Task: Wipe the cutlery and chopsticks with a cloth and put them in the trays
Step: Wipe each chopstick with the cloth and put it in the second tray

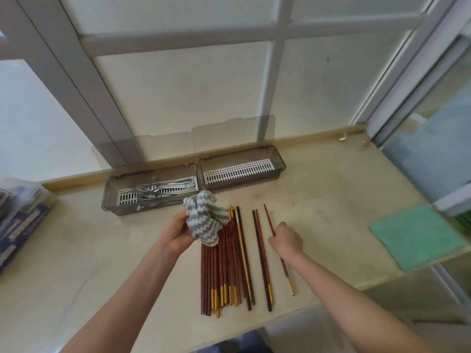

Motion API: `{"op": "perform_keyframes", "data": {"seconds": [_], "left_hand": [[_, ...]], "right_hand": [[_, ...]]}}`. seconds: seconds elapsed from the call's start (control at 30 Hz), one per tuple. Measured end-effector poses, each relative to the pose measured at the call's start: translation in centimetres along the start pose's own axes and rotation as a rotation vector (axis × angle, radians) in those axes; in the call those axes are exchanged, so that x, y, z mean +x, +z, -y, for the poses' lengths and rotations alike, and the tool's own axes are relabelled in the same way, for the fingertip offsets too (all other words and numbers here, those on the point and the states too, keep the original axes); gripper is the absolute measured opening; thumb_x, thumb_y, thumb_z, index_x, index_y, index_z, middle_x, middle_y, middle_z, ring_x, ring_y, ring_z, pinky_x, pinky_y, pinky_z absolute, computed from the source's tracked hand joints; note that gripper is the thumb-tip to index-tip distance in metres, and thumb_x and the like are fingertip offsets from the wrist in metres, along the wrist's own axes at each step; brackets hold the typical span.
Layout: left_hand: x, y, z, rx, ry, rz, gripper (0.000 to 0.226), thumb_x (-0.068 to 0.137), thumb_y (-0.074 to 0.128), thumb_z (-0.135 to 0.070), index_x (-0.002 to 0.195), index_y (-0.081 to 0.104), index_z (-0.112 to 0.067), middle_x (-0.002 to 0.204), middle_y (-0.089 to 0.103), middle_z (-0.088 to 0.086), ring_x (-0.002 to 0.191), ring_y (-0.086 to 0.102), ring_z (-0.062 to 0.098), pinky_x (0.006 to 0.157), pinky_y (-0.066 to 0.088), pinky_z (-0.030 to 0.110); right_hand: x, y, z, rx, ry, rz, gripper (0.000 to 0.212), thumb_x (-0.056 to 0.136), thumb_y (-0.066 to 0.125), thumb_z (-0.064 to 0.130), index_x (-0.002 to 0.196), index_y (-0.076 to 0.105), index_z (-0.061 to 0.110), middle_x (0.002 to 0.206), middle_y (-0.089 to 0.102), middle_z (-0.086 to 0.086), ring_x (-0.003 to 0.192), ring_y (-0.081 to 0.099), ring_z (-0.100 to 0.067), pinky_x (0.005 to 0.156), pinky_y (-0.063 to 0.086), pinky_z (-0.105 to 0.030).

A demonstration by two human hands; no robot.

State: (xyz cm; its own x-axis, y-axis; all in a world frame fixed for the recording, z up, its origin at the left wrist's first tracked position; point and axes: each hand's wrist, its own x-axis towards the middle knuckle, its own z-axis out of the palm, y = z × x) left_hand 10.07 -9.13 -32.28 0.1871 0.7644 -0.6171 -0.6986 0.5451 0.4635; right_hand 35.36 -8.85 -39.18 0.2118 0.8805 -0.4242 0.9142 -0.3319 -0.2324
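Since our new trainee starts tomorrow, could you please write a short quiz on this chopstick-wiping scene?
1. True or false: the left hand holds the striped cloth.
2. The right hand grips: A) a fork; B) a single chopstick; C) a green cloth.
3. Where does the metal cutlery lie?

Key: 1 true; 2 B; 3 in the left tray.
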Motion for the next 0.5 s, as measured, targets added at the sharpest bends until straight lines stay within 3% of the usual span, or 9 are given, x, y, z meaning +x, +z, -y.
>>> {"op": "perform_keyframes", "data": {"seconds": [0.1,0.2,0.27,0.33,0.4,0.43,0.47,0.5], "left_hand": [[-0.6,0.6,0.5,0.014,-0.003,0.014,0.042,0.059,0.073,-0.008,0.099,0.061,0.002,0.086,0.07,0.022,0.072,0.071,0.029,0.054,0.057,0.041],[-0.6,0.7,1.0,0.024,-0.025,0.01,0.02,0.087,0.05,-0.01,0.102,0.058,0.001,0.083,0.07,0.019,0.07,0.071,0.027,0.057,0.058,0.041],[-0.6,0.6,1.1,0.017,-0.041,0.01,0.025,0.095,0.035,-0.01,0.108,0.054,0.0,0.086,0.07,0.02,0.072,0.071,0.027,0.059,0.059,0.041],[-1.0,0.8,1.2,-0.006,-0.053,0.023,0.031,0.084,0.05,-0.005,0.115,0.051,0.0,0.094,0.067,0.022,0.076,0.071,0.029,0.06,0.059,0.043],[-1.3,0.7,1.2,-0.034,-0.026,0.071,0.079,0.047,0.082,0.001,0.119,0.049,-0.001,0.103,0.063,0.024,0.08,0.071,0.031,0.064,0.058,0.046],[-1.3,0.6,1.0,-0.051,-0.017,0.099,0.098,0.029,0.088,0.004,0.118,0.049,-0.002,0.105,0.061,0.025,0.08,0.071,0.032,0.064,0.058,0.047],[-1.3,0.5,1.0,-0.058,-0.004,0.114,0.105,0.022,0.089,0.005,0.118,0.049,-0.002,0.105,0.06,0.025,0.079,0.071,0.032,0.062,0.058,0.047],[-1.4,0.5,0.9,-0.056,0.004,0.111,0.1,0.028,0.088,0.006,0.119,0.049,-0.001,0.104,0.06,0.026,0.077,0.071,0.032,0.06,0.058,0.045]], "right_hand": [[-1.3,1.0,1.7,0.028,0.0,0.014,0.035,0.09,0.058,0.03,0.115,0.049,0.007,0.111,0.06,-0.009,0.102,0.061,-0.027,0.068,0.038,-0.026],[-1.5,1.9,2.5,0.056,0.001,0.041,0.02,0.093,0.054,0.021,0.108,0.055,0.007,0.108,0.063,-0.008,0.096,0.063,-0.025,0.064,0.041,-0.026],[-1.3,1.9,2.9,0.077,0.035,0.07,0.012,0.093,0.053,0.016,0.1,0.059,0.009,0.103,0.064,-0.006,0.092,0.063,-0.024,0.064,0.043,-0.026],[-1.2,1.6,2.9,0.119,0.067,0.077,0.004,0.09,0.055,0.014,0.091,0.057,0.011,0.095,0.063,-0.006,0.086,0.062,-0.023,0.064,0.045,-0.026],[-1.0,1.0,2.7,0.156,0.106,0.084,0.009,0.088,0.061,0.018,0.085,0.054,0.013,0.086,0.06,-0.003,0.077,0.058,-0.019,0.062,0.046,-0.025],[-0.9,0.4,2.7,0.155,0.117,0.084,0.013,0.087,0.064,0.022,0.083,0.055,0.013,0.082,0.059,-0.001,0.074,0.057,-0.018,0.061,0.045,-0.024],[-0.7,-0.3,2.8,0.158,0.11,0.08,0.017,0.086,0.067,0.027,0.082,0.057,0.013,0.079,0.059,-0.001,0.072,0.057,-0.017,0.06,0.043,-0.023],[-0.4,-1.1,2.9,0.19,0.076,0.087,0.019,0.085,0.069,0.029,0.079,0.059,0.014,0.079,0.062,-0.001,0.072,0.059,-0.017,0.061,0.043,-0.024]]}}
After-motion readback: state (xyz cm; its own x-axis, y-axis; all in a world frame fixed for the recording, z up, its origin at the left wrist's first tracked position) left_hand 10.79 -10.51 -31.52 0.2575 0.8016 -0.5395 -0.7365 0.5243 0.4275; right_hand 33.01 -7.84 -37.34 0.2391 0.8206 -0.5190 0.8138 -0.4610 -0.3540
